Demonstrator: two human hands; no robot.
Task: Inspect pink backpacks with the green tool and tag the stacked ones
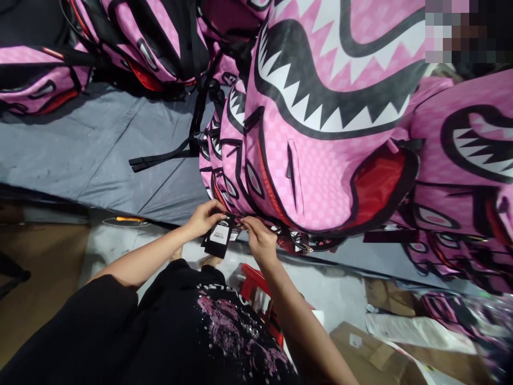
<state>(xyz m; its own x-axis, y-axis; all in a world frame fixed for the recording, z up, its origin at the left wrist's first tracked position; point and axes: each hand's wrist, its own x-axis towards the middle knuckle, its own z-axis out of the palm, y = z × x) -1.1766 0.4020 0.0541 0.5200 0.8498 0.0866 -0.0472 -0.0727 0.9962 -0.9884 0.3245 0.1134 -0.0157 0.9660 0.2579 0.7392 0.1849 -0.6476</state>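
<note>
1. Two bare hands meet at the near edge of a grey padded work table [80,155], just under a big pink backpack w/ a black-and-white shark-mouth print [320,133].
2. Left hand [204,216]: fingers curled narrow, pinching the top of a black rectangular card hang tag w/ a white barcode label [219,235]. The tag hangs down from the fingertips, tilted a bit, over the table edge.
3. Right hand [259,240]: thumb and forefinger pinched tight at the backpack's bottom edge, just right of the tag. What's betw. the fingertips is too small to tell; poss. a cord or zipper pull.
4. The hands sit near each other, tag betw. them, both touching or almost touching the bag's lower rim.
5. The backpack lies on the table w/ its front panel facing the camera, a red inner mouth patch at lower right and a slit pocket in the middle.
6. More pink backpacks of the same print [465,160] are stacked right of and behind it; another pile [132,37] lies far left at the back, w/ black straps [168,155] trailing across the grey surface.
7. Below: a red plastic stool [256,283] by the person's black sequinned top, and cardboard boxes [372,347] on the floor at right.
</note>
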